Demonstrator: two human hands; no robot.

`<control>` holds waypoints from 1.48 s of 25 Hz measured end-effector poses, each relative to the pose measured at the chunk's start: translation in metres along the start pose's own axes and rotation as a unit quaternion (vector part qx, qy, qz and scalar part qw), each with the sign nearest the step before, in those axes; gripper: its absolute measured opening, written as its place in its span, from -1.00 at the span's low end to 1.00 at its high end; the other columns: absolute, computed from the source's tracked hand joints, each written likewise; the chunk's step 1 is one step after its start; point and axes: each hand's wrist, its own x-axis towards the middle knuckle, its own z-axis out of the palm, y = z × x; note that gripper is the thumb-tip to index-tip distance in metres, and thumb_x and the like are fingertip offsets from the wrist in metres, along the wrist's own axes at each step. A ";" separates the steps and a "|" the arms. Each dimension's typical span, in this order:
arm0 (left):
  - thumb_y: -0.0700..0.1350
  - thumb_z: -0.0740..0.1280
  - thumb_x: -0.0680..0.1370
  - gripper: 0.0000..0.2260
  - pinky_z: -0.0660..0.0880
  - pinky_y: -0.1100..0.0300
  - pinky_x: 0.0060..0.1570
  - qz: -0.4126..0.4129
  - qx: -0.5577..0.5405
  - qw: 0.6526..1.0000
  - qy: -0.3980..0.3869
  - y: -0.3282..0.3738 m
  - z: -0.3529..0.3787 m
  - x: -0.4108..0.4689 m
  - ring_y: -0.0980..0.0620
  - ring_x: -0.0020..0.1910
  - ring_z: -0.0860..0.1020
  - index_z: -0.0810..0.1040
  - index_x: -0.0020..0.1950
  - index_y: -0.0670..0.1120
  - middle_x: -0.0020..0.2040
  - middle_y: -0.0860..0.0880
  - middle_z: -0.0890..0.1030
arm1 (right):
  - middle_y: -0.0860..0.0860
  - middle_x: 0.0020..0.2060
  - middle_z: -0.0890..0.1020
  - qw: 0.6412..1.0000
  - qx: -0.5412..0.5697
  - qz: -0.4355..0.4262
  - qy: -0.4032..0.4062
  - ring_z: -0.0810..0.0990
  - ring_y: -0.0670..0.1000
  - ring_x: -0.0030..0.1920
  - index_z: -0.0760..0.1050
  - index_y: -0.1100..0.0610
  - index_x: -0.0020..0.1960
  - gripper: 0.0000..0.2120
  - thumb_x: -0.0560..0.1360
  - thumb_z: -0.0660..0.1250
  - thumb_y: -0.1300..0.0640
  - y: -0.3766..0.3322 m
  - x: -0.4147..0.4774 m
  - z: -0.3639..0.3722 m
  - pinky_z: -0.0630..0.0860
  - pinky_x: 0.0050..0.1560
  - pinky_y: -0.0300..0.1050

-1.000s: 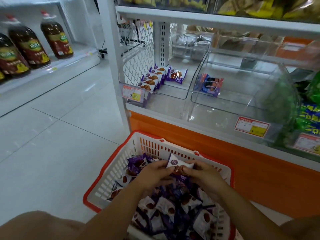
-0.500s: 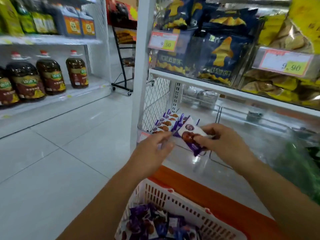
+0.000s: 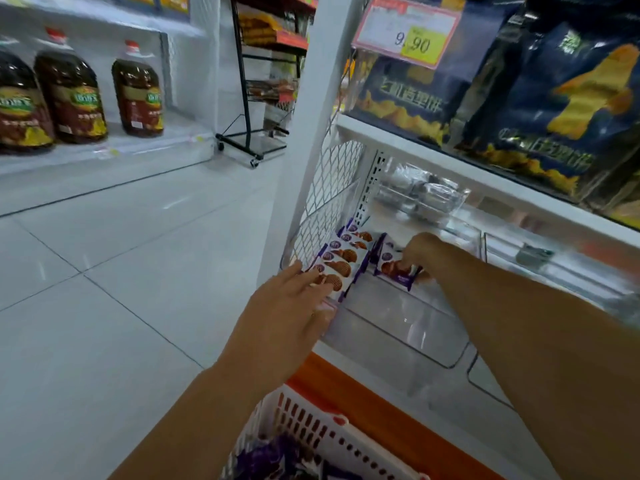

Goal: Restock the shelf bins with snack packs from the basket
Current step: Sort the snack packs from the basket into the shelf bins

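A clear plastic shelf bin (image 3: 429, 344) on the low shelf holds a row of purple-and-white snack packs (image 3: 344, 254) along its left side. My right hand (image 3: 417, 252) reaches into the bin and pinches one snack pack (image 3: 393, 270) beside that row. My left hand (image 3: 287, 313) lies with straight fingers on the front pack of the row, at the bin's front left corner. The white basket with a red rim (image 3: 311, 424) stands at the bottom, with purple packs (image 3: 266, 459) inside.
The white shelf post (image 3: 298, 140) and a wire mesh side panel (image 3: 329, 195) border the bin on the left. Dark blue snack bags (image 3: 519, 84) fill the shelf above. Oil bottles (image 3: 69, 95) stand across the tiled aisle, and a black wheeled rack (image 3: 256, 140) stands at its far end.
Both hands rose from the basket to the shelf. My right hand carried a pack into the bin, next to the row. My left hand moved onto the front pack. The view tilted up.
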 end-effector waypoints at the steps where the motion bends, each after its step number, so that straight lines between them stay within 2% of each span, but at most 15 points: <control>1: 0.07 0.20 0.62 -0.62 -0.26 0.24 0.39 0.002 -0.001 1.000 0.001 -0.003 0.001 0.002 0.28 0.42 -0.01 0.39 0.45 0.15 0.48 0.15 0.31 | 0.18 -0.25 0.46 1.000 0.018 0.007 -0.001 0.51 0.09 -0.32 0.34 0.28 0.05 -0.82 0.56 0.31 0.24 -0.004 0.008 0.002 0.52 -0.25 -0.08; 4: 0.04 0.24 0.60 -0.64 -0.19 0.21 0.40 0.006 -0.008 1.000 -0.002 -0.007 0.002 0.005 0.28 0.42 0.04 0.45 0.41 0.14 0.45 0.15 0.38 | 0.20 -0.21 0.51 0.993 0.119 0.007 -0.007 0.56 0.14 -0.23 0.41 0.30 0.13 -0.79 0.53 0.34 0.29 -0.005 0.028 0.006 0.58 -0.24 -0.07; 8: 0.04 0.22 0.62 -0.65 -0.23 0.29 0.39 0.000 -0.011 1.000 -0.002 -0.008 0.003 0.005 0.29 0.47 0.04 0.42 0.42 0.17 0.46 0.19 0.34 | 0.24 -0.06 0.59 0.984 0.175 0.026 -0.018 0.59 0.15 0.09 0.40 0.37 0.26 -0.66 0.53 0.35 0.29 -0.005 0.035 0.012 0.49 0.27 0.03; 13: 0.04 0.22 0.61 -0.61 0.03 0.06 0.54 -0.008 -0.016 1.000 -0.009 -0.008 0.004 0.005 0.14 0.55 0.09 0.37 0.45 0.18 0.50 0.17 0.28 | 0.23 0.16 0.56 0.985 0.172 0.008 -0.029 0.58 0.17 0.13 0.44 0.36 0.23 -0.66 0.51 0.39 0.25 -0.001 0.028 0.014 0.53 0.21 0.02; 15: 0.02 0.24 0.61 -0.60 0.06 0.03 0.54 -0.014 -0.018 1.000 0.011 -0.005 0.004 0.002 0.12 0.55 0.09 0.35 0.46 0.18 0.52 0.16 0.23 | 0.18 0.09 0.54 0.995 0.061 -0.053 0.057 0.55 0.14 0.07 0.49 0.29 0.08 -0.73 0.51 0.40 0.11 -0.004 0.003 0.005 0.53 0.08 -0.04; 17: -0.01 0.28 0.60 -0.62 0.10 0.22 0.47 -0.008 -0.023 0.998 0.051 0.008 0.003 -0.004 0.15 0.49 0.21 0.41 0.43 0.14 0.48 0.14 0.33 | 0.17 0.15 0.52 0.973 -0.028 -0.155 0.166 0.52 0.11 0.13 0.48 0.27 0.19 -0.64 0.55 0.33 0.02 0.001 -0.039 -0.006 0.47 0.06 -0.07; 20: -0.07 0.30 0.59 -0.70 0.25 0.40 0.27 0.023 -0.027 0.995 0.095 0.031 0.008 -0.022 0.17 0.26 0.40 0.52 0.33 0.04 0.28 0.07 0.54 | 0.04 0.18 0.54 0.913 0.179 -0.292 0.222 0.54 0.02 0.09 0.45 0.05 0.29 -0.66 0.54 0.34 0.03 0.021 -0.131 0.007 0.47 0.01 -0.15; 22: -0.04 0.25 0.61 -0.73 0.41 0.22 0.25 -0.001 -0.041 0.998 0.036 0.046 0.024 -0.042 0.15 0.20 0.45 0.51 0.30 0.08 0.24 0.10 0.54 | 0.01 -0.04 0.60 0.852 0.336 -0.338 0.217 0.61 -0.01 -0.10 0.49 -0.05 0.11 -0.85 0.54 0.34 0.07 0.054 -0.183 0.034 0.58 -0.18 -0.14; 24: -0.02 0.22 0.62 -0.75 0.44 0.09 0.26 -0.035 -0.035 0.997 -0.066 0.054 0.046 -0.066 0.14 0.18 0.49 0.51 0.28 0.11 0.23 0.12 0.53 | 0.02 -0.17 0.61 0.833 0.424 -0.330 0.134 0.63 -0.02 -0.29 0.51 -0.05 0.05 -0.91 0.56 0.31 0.09 0.092 -0.215 0.068 0.59 -0.34 -0.17; 26: -0.05 0.22 0.63 -0.75 0.47 0.10 0.19 -0.067 -0.031 0.976 -0.203 0.058 0.074 -0.098 0.04 0.15 0.53 0.51 0.29 0.05 0.25 0.08 0.52 | 0.02 -0.16 0.65 0.883 0.389 -0.263 0.002 0.65 -0.02 -0.28 0.53 -0.01 0.07 -0.91 0.57 0.29 0.08 0.128 -0.216 0.111 0.60 -0.30 -0.15; 28: -0.07 0.20 0.64 -0.74 0.48 0.04 0.16 -0.083 -0.018 0.938 -0.337 0.057 0.102 -0.135 -0.06 0.15 0.52 0.50 0.31 0.00 0.29 -0.01 0.50 | -0.02 -0.01 0.64 0.954 0.213 -0.181 -0.111 0.65 0.02 -0.03 0.54 0.01 0.14 -0.84 0.58 0.27 0.09 0.168 -0.186 0.171 0.60 -0.02 -0.09; 30: -0.08 0.21 0.65 -0.70 0.45 0.01 0.23 -0.108 -0.009 0.906 -0.409 0.051 0.127 -0.175 -0.08 0.24 0.47 0.43 0.39 0.00 0.39 -0.06 0.41 | 0.05 0.18 0.56 0.976 0.040 -0.126 -0.171 0.55 0.11 0.17 0.51 0.11 0.27 -0.72 0.58 0.21 0.12 0.212 -0.154 0.236 0.48 0.21 -0.03; 32: -0.02 0.23 0.64 -0.55 0.30 -0.01 0.40 -0.112 0.031 0.877 -0.466 0.045 0.147 -0.210 -0.10 0.45 0.27 0.26 0.52 0.01 0.53 -0.05 0.22 | 0.14 0.17 0.54 0.978 -0.014 -0.105 -0.178 0.51 0.10 0.03 0.47 0.16 0.24 -0.74 0.58 0.16 0.21 0.255 -0.132 0.295 0.49 0.09 -0.03; 34: 0.03 0.22 0.64 -0.47 0.17 -0.07 0.48 -0.081 0.079 0.848 -0.518 0.043 0.159 -0.233 -0.11 0.56 0.05 0.14 0.57 0.02 0.59 -0.04 0.06 | 0.07 -0.08 0.47 0.985 -0.001 -0.106 -0.132 0.39 0.01 -0.19 0.39 0.02 0.01 -0.83 0.59 0.13 0.27 0.277 -0.129 0.332 0.37 -0.17 -0.17; 37: 0.03 0.20 0.64 -0.48 0.10 -0.14 0.50 -0.050 0.113 0.840 -0.529 0.043 0.168 -0.246 -0.13 0.57 -0.04 0.13 0.58 0.02 0.60 -0.06 0.04 | 0.04 -0.06 0.46 0.993 0.054 -0.084 -0.065 0.47 0.07 -0.07 0.34 -0.05 0.03 -0.85 0.56 0.20 0.20 0.284 -0.138 0.367 0.36 -0.07 -0.13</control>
